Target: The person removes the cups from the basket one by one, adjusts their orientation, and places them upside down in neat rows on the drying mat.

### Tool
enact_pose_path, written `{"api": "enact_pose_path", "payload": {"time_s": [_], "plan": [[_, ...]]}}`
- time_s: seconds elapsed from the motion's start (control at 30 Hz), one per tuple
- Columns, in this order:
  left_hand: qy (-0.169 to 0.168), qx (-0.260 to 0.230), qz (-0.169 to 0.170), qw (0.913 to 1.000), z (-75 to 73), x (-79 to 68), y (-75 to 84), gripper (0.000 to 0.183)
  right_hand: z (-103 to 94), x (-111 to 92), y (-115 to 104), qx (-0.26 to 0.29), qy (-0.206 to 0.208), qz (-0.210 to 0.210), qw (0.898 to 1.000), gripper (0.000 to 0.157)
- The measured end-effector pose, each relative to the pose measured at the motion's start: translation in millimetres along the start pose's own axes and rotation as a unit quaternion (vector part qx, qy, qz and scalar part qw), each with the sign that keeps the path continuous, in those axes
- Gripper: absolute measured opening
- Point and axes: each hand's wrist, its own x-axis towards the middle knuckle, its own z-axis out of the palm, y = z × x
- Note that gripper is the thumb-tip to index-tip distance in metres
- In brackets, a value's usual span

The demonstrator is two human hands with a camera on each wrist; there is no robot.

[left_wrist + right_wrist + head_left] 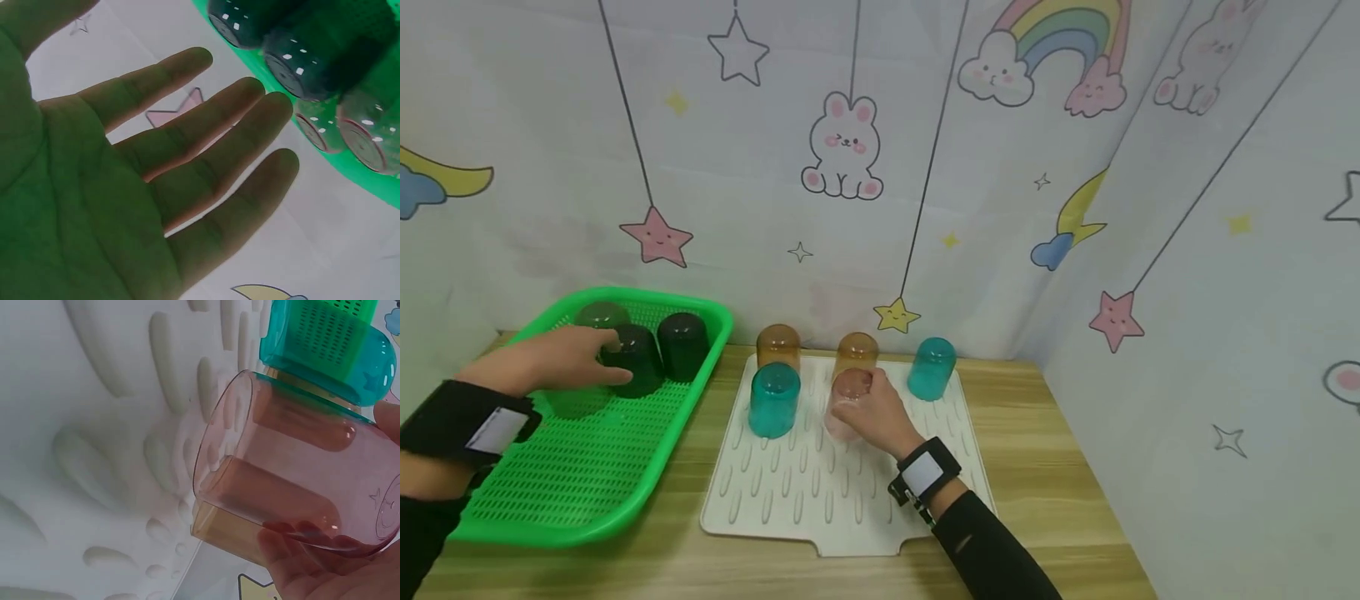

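Pink cup (287,469), mouth down, long axis near upright, is pinched in my right grip (880,417) over the mat (797,508) toward the surface (1037,483)'s back edge, while my left grip (561,358), fingers spread and empty, hovers by a dark cup (642,360).

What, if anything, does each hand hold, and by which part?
The right hand holds the transparent pink cylindrical cup by its side wall, near the closed upper end. The left hand holds nothing.
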Motion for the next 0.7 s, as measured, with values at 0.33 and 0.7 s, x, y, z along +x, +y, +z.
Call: {"api": "enact_pose_path", "payload": {"time_s": [0.33,0.7], "plan": [[-0.008,0.005,-0.007,0.9999,5.6,-0.5,-12.7,0.069,-0.3,-2,7,0.0,0.009,-0.009,1.0,0.074],[0.018,0.026,-0.023,0.9992,6.3,3.9,-38.3,0.076,-28.1,-35,25,-0.08,0.031,-0.002,0.996,0.09]]}}
